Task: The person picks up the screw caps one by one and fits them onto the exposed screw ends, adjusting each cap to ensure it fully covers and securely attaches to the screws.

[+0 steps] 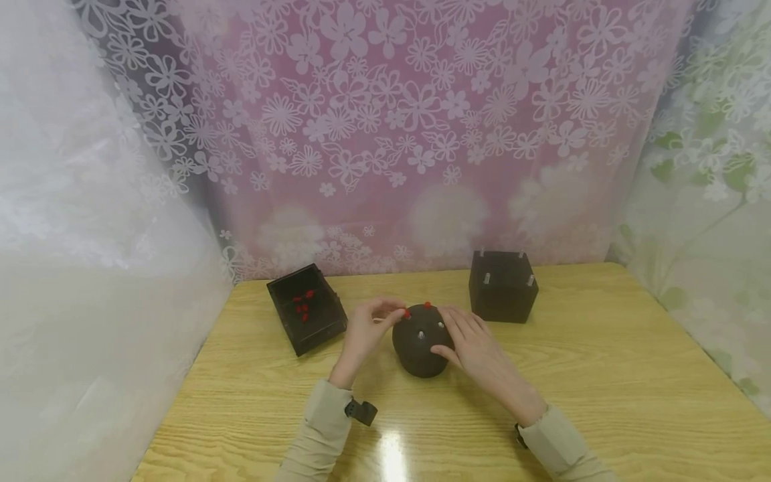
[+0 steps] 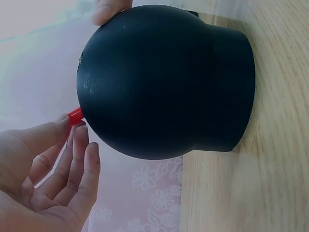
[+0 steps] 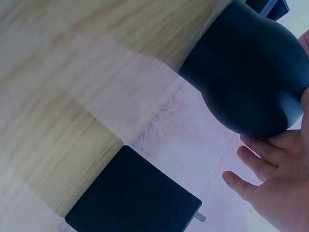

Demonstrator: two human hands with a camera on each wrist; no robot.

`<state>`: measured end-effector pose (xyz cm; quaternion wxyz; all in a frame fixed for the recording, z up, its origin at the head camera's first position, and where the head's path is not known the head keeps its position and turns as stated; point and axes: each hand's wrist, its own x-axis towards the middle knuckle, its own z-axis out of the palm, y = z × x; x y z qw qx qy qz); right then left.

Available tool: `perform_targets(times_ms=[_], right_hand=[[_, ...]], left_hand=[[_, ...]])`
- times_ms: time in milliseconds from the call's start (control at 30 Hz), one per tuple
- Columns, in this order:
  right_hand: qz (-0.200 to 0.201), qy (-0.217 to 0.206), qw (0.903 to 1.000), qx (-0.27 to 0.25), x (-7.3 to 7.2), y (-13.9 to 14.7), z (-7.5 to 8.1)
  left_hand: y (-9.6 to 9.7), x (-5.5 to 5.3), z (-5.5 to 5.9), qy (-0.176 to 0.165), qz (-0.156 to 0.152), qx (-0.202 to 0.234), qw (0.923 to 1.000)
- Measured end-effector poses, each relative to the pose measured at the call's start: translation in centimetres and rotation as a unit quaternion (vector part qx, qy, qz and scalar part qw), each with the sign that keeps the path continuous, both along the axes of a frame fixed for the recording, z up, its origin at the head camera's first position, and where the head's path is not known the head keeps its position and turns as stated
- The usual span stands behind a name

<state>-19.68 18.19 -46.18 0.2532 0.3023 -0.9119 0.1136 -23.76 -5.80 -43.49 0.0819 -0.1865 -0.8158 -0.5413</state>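
A black ball-shaped stand on a round base (image 1: 421, 348) sits on the table between both hands. Short metal pins (image 1: 421, 335) stick out of its top, and a red cap (image 1: 427, 304) shows at its far edge. With thumb and fingertips, my left hand (image 1: 365, 335) pinches a small red cap (image 2: 76, 116) against the stand's upper left; its other fingers are loosely bent. My right hand (image 1: 482, 351) rests against the stand's right side, fingers nearly straight and thumb toward the front. In the right wrist view, its fingertips (image 3: 248, 140) touch the dark curved surface.
At the left, a black open tray (image 1: 325, 335) holds several small red pieces (image 1: 303, 308). A black block (image 1: 504, 294) with upright metal pins stands back right. Flowered curtains (image 1: 385, 134) hang behind and beside the wooden table (image 1: 602, 375).
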Motion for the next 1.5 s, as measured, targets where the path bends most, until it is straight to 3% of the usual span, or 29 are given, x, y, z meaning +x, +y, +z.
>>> perform_targets(times_ms=[167, 500, 733, 1000, 1233, 1500], right_hand=[[0.0, -0.002, 1.0, -0.001, 0.0, 0.0, 0.0], [0.0, 0.005, 1.0, 0.0, 0.0, 0.1, -0.1], [-0.001, 0.0, 1.0, 0.003, 0.0, 0.0, -0.1], [-0.005, -0.001, 1.0, 0.007, 0.1, 0.0, 0.0], [-0.007, -0.013, 0.9999, 0.006, 0.2, 0.0, 0.1], [-0.007, -0.014, 0.9999, 0.003, 0.1, 0.0, 0.2]], left_hand=[[0.3, 0.1, 0.0, 0.024, 0.011, -0.014, 0.9996], [0.6, 0.2, 0.0, 0.02, 0.01, -0.025, 0.9994], [0.7, 0.2, 0.0, 0.039, 0.01, -0.041, 0.9983], [0.5, 0.4, 0.3, 0.021, 0.006, -0.046, 0.9987], [-0.4, 0.3, 1.0, 0.029, 0.041, -0.024, 0.9984], [-0.8, -0.1, 1.1, 0.039, 0.041, 0.004, 0.9984]])
